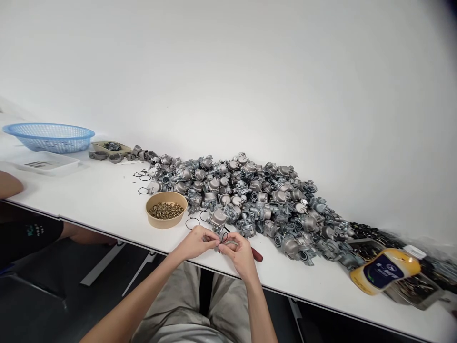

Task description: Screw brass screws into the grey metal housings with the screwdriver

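Note:
My left hand (198, 244) and my right hand (240, 252) meet at the table's near edge, fingertips almost touching. Both are closed in a pinch around a thin black rubber ring (225, 236), part of which loops up above the fingers. A small grey piece shows between the fingertips, too small to name. Just beyond the hands lies a metal carburetor (218, 218), its rounded bowl facing up. Beside my right hand, a screwdriver's red handle (256, 255) sticks out, its shaft partly hidden. Another black ring (192, 223) rests on the table left of the carburetor.
A large pile of carburetors (257, 195) stretches along the wall. Left stands a paper bowl (149, 214) of brass-coloured small parts. Farther left are a blue basket (50, 136) and a white tray (66, 166). A yellow bottle (367, 276) leans at right. Another person's arm (9, 185) shows at far left.

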### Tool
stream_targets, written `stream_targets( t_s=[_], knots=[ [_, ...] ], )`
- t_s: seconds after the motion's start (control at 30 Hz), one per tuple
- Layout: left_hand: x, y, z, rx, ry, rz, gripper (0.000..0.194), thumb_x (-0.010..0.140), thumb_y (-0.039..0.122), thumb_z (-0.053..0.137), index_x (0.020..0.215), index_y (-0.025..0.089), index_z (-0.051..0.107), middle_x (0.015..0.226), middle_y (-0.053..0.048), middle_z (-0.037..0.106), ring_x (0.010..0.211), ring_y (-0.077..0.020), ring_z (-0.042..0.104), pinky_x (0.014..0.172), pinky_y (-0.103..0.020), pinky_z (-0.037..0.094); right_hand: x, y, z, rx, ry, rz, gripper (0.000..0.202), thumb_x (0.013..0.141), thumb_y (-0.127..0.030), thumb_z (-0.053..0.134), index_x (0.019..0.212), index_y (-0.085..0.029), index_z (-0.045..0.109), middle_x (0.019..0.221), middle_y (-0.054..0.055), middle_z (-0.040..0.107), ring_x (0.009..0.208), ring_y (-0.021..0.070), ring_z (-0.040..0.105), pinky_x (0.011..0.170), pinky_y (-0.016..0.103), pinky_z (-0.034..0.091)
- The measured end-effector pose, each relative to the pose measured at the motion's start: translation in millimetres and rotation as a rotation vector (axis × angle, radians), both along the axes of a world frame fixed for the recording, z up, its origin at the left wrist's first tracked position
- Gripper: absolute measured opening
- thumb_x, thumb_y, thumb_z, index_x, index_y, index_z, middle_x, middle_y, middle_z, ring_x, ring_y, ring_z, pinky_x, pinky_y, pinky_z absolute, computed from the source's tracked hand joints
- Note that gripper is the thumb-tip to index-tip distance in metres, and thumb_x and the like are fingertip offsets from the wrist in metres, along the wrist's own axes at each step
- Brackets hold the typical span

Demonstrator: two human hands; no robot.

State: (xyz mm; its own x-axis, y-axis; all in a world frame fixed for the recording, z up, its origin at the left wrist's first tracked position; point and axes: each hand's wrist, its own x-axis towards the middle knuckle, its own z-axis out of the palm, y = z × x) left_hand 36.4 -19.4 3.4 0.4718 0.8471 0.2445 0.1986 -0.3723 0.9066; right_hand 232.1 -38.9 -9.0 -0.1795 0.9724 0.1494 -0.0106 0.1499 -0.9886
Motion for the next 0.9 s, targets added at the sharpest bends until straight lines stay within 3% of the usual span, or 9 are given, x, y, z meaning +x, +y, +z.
stream_targets(
  t_s=[0.2, 0.43, 0.6, 0.9],
  knots=[
    [-1.4, 1.2, -1.9, 0.004, 0.008, -0.036, 0.033, 0.088, 0.036, 0.058, 0.081, 0.013, 0.08, 0.074, -0.005, 0.074, 0.067, -0.0154, 0.06, 0.06, -0.021, 0.041, -0.1, 0.7, -2.9, 0.002, -0.045, 0.009, 0.028, 0.072, -0.03, 0.084, 0.088, -0.014, 0.067, 0.076, 0.004, 0.069, 0.07, 0.0165, 0.066, 0.067, 0.025, 0.05],
    [0.2, 1.6, -5.5, -0.025, -0.007, 0.019, 0.02, 0.079, 0.03, 0.068, 0.083, 0.015, 0.081, 0.079, -0.005, 0.077, 0.071, -0.0169, 0.065, 0.063, -0.021, 0.045, -2.7, -2.8, 2.4, 0.014, -0.106, -0.014, 0.03, 0.07, -0.033, 0.086, 0.081, -0.014, 0.065, 0.079, 0.004, 0.067, 0.066, 0.0137, 0.059, 0.063, 0.024, 0.047],
    [0.8, 1.3, -4.0, -0.016, -0.001, 0.034, 0.024, 0.083, 0.031, 0.064, 0.081, 0.014, 0.08, 0.075, -0.005, 0.076, 0.068, -0.0162, 0.064, 0.062, -0.021, 0.045, -3.3, -3.9, 3.1, 0.015, -0.114, -0.016, 0.028, 0.07, -0.031, 0.085, 0.082, -0.015, 0.066, 0.073, 0.004, 0.068, 0.068, 0.016, 0.061, 0.065, 0.025, 0.047],
    [1.8, 2.9, -5.2, -0.04, -0.01, 0.089, 0.029, 0.084, 0.038, 0.064, 0.082, 0.013, 0.079, 0.074, -0.005, 0.076, 0.066, -0.0157, 0.063, 0.062, -0.021, 0.045, 1.2, 0.5, -4.7, 0.01, -0.006, -0.057, 0.033, 0.067, -0.034, 0.088, 0.084, -0.016, 0.066, 0.074, 0.004, 0.069, 0.069, 0.0159, 0.063, 0.067, 0.025, 0.049]
  ],
)
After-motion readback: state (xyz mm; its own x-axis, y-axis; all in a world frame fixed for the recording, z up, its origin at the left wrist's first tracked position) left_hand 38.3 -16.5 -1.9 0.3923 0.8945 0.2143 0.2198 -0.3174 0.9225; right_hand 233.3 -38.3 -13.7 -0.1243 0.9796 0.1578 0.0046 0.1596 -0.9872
